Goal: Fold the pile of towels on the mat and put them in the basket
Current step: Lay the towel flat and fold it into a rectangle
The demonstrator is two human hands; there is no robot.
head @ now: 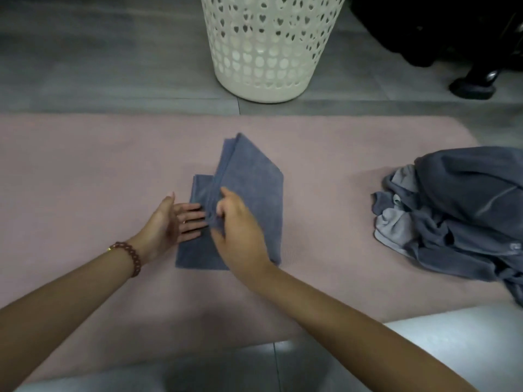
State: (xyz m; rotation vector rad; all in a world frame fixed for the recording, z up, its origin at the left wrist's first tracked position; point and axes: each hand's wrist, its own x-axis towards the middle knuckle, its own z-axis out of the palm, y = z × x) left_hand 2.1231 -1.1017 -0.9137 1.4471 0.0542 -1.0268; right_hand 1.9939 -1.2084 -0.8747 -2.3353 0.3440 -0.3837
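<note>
Both of my bare arms reach in from the near edge, the left forearm [70, 301] with a beaded bracelet [128, 257] at the wrist, the right forearm [353, 329] angled across from the other side. They meet over a blue-grey towel [254, 188] that lies part-folded in the middle of the pink mat [85, 165].

My left hand [172, 222] sits at the towel's left edge, palm turned up and inward, fingers straight and together, their tips resting on the cloth just beside the stacked fold. It grips nothing. My right hand [240, 227] lies over the towel's middle, back toward the camera, knuckles bent, thumb and fingers curled onto the layered edge and pinching it right next to my left fingertips. The two hands are almost touching.

From under them the towel's upper layers fan out toward the far side into a point, while a flat lower layer shows on the left and near side.

A loose pile of towels [452, 210], dark and pale grey, is heaped on the mat's right end, well apart from my hands. Beyond the mat's far edge the cream basket [268, 46], pierced with heart-shaped holes, stands upright on the grey tiled floor [113, 66]. A dark shoe [472, 86] shows at the upper right
</note>
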